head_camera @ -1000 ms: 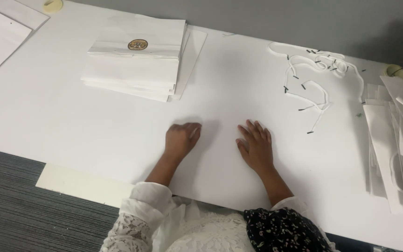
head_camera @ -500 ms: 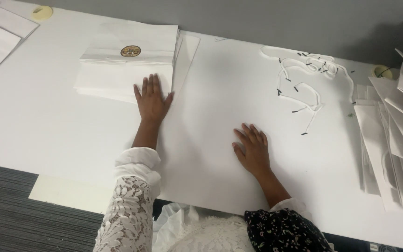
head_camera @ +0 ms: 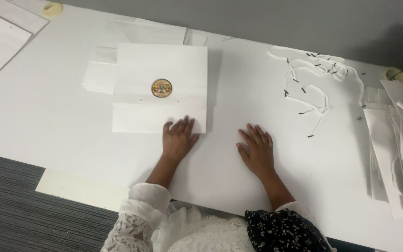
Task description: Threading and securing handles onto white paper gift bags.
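1. The white table (head_camera: 43, 116) carries everything: the paper bag in hand lies flat near its middle, partly over a stack of bags (head_camera: 101, 74), with more flat bags (head_camera: 397, 154) piled at the right edge
2. The paper bag (head_camera: 160, 88), white with a round gold seal (head_camera: 162, 87), lies face up; its near edge is under the fingers of the left hand
3. The left hand (head_camera: 179, 137) lies open and flat, fingertips pressing the bag's lower edge, gripping nothing
4. The right hand (head_camera: 256, 150) rests open, palm down on bare table to the right of the bag, holding nothing
5. The loose white cords (head_camera: 313, 79) with black tips lie tangled well apart, up and to the right
6. To do this step well, I judge the left hand should keep even, flat pressure so the bag slides without creasing
7. Half a second earlier the left hand reached up onto the stack; now it is lower, nearer the body, and one bag lies drawn off toward the person; the right hand has hardly moved
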